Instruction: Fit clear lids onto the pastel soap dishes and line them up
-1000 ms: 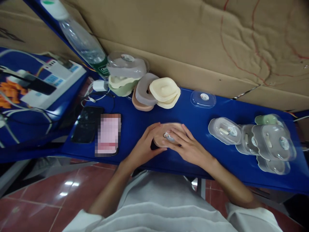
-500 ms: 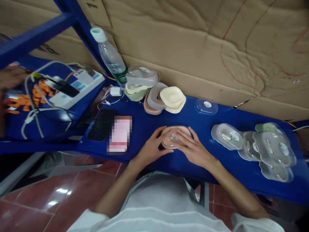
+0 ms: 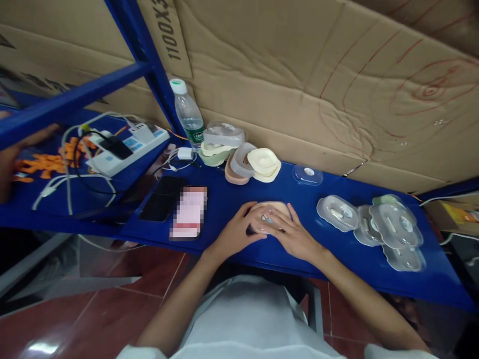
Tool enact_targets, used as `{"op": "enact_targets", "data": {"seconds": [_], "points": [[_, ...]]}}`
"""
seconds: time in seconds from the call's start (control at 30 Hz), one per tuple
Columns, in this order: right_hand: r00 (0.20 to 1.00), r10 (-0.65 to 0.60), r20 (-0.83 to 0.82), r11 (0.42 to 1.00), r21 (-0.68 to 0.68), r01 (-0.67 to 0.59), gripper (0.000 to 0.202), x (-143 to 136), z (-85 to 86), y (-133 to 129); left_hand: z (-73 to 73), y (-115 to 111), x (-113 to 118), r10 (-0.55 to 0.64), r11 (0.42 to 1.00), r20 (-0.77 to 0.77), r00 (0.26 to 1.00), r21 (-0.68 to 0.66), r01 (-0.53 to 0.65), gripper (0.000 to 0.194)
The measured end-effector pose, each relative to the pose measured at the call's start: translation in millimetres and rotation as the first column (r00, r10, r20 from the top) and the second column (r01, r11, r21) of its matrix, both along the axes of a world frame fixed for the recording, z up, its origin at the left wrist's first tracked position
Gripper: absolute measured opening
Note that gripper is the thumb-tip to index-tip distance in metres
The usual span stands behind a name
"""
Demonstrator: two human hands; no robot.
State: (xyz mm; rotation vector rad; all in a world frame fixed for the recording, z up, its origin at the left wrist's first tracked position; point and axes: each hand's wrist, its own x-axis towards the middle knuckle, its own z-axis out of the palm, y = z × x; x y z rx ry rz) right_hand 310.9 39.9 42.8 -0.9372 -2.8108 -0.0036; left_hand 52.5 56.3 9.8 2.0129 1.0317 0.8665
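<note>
Right now, in the head view, the pinkish oval container with a clear plastic lid (image 3: 280, 206) sits at the near side of the blue tabletop (image 3: 224, 239), between the two hands and touching both. The left hand (image 3: 239, 230) grips its left side, fingers curled toward the far edge and thumb along the near one. The right hand (image 3: 296, 237) is open, fingers spread over the lid and its right edge. Both forearms reach up from the near side, angled inward, wrists low.

Left of them lie a phone with a pixelated pink screen (image 3: 190, 212) and a dark phone (image 3: 162, 199). Beyond stand pastel containers (image 3: 241, 162) beside a clear plastic bottle (image 3: 189, 117); a loose clear lid (image 3: 307, 175) lies to their right, with lidded grey containers (image 3: 392, 227) farther right.
</note>
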Motion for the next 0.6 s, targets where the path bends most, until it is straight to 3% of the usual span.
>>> {"op": "enact_targets", "data": {"seconds": [0.1,0.27,0.4,0.5,0.6], "points": [[0.999,-0.034,0.005,0.999,-0.039,0.034,0.066,-2,8.9,2,0.1,-1,0,-0.012,1.000,0.014,1.000,-0.001,0.012,0.077],[0.985,-0.153,0.076,0.972,-0.170,0.164,0.098,-11,25.3,18,-5.3,-1,-1,-0.041,0.998,0.039,0.998,0.042,0.039,0.095],[0.988,-0.148,0.050,0.949,-0.274,0.157,0.099,-5,44.6,38,-9.5,0,-1,0.013,0.999,0.113,0.993,0.034,-0.017,0.098],[0.985,-0.174,-0.008,0.959,-0.229,0.167,0.090,33,69.6,55,-6.1,-1,-2,0.053,0.999,0.148,0.988,-0.004,-0.053,0.088],[0.955,-0.297,-0.004,0.951,-0.088,0.296,0.083,98,96.3,79,-1.6,-1,-3,0.055,0.998,0.099,0.994,0.003,-0.055,0.074]]}}
